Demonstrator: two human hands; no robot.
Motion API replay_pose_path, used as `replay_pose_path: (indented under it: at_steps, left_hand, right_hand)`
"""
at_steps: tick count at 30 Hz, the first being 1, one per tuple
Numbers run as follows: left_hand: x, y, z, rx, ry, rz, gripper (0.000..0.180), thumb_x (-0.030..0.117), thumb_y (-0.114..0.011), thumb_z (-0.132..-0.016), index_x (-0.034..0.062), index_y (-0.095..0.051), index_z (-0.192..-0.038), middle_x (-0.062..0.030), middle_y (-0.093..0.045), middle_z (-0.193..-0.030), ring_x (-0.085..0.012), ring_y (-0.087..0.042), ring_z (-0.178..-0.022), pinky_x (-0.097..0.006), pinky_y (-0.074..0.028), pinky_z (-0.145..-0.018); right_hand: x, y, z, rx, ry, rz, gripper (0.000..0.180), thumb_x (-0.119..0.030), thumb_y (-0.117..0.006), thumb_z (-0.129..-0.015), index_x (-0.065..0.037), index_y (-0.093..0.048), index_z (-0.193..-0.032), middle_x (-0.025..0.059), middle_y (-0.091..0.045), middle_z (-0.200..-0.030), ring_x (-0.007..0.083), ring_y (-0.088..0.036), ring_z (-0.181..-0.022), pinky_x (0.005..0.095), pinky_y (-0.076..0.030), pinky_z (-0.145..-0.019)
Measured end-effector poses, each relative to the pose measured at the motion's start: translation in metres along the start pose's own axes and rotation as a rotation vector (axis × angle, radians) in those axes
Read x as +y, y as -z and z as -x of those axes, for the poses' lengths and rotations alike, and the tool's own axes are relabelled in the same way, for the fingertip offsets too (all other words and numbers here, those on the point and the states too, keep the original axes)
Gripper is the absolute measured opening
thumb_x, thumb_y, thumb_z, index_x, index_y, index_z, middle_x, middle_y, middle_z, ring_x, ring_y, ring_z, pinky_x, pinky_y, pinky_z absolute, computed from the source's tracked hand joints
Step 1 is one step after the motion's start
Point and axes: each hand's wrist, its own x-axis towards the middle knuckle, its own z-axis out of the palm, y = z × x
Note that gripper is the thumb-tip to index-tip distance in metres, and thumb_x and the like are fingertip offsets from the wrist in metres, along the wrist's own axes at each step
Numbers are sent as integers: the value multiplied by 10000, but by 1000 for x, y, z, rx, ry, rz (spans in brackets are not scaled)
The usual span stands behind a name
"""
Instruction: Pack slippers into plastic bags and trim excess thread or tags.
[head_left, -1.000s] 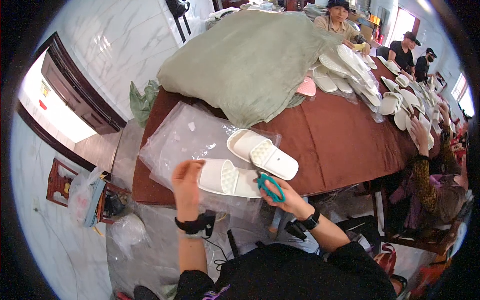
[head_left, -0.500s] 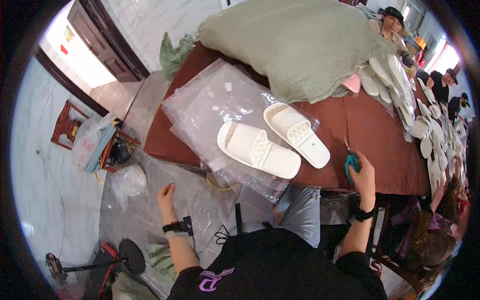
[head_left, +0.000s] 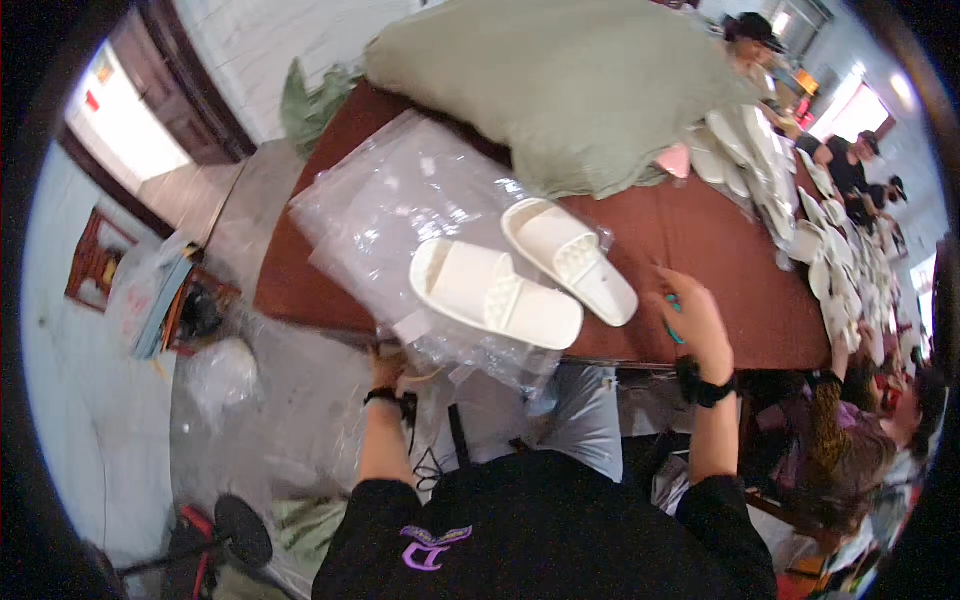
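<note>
Two white slide slippers, one (head_left: 540,318) nearer me and one (head_left: 612,295) to its right, lie side by side with their toe ends toward the upper left. Under them is a stack of clear plastic bags (head_left: 390,200), which hangs over the table's near edge. My right hand (head_left: 702,325), smeared by motion, is closed around teal-handled scissors (head_left: 674,338) just right of the slippers; the blades are not clear. My left hand (head_left: 388,368) is low at the table's near edge, beside the hanging bags. Its fingers are blurred and partly hidden.
A big grey-green sack (head_left: 560,80) covers the far part of the brown table (head_left: 740,290). White slippers (head_left: 755,170) are piled along the right side, where several people are. A wooden chair (head_left: 100,260) with bags stands left, and a clear plastic bundle (head_left: 220,375) lies on the floor.
My left hand has moved right and up to the table's edge by the bags. My right hand, with the scissors, has shifted closer to the slippers. The whole view has turned slightly.
</note>
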Motion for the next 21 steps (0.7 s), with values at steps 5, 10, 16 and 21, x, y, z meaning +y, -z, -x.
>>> replay_pose_path:
  at_steps: [5,10,16,21]
  left_hand:
    - [37,85,62,-312,150,-170,156,198,-541,-812,89,-645,-853,-112,-629,-875,-281,-607,-861,-366,-467,-818]
    - [227,255,-141,-632,636,821,268,174,-508,-916,-26,-575,-1081,-107,-663,-898,-180,-623,-737,-308,-494,-702]
    - [268,286,-242,-145,483,632,261,158,-506,-917,-31,-551,-1092,-122,-636,-931,-163,-607,-796,-281,-490,-697]
    - [229,212,-285,-192,300,145,358,253,-587,-858,-42,-562,-1059,-172,-634,-913,-251,-615,-794,-322,-486,-726]
  right_hand:
    - [-43,-43,-51,-206,0,-521,496,-137,-634,-835,-34,-409,-1266,163,-658,-881,198,-660,-740,307,-511,-624]
    - [-3,-78,-92,-216,-278,-847,529,-169,-646,-844,-51,-363,-1276,120,-633,-801,159,-634,-682,268,-515,-582]
    - [-27,-82,-88,-125,-361,-1186,465,-95,-633,-836,-53,-400,-1237,101,-566,-900,154,-600,-762,279,-513,-618]
    - [-36,-9,-42,-52,-239,-1548,350,-9,-461,-867,-55,-417,-1211,70,-527,-1046,160,-527,-970,315,-470,-809]
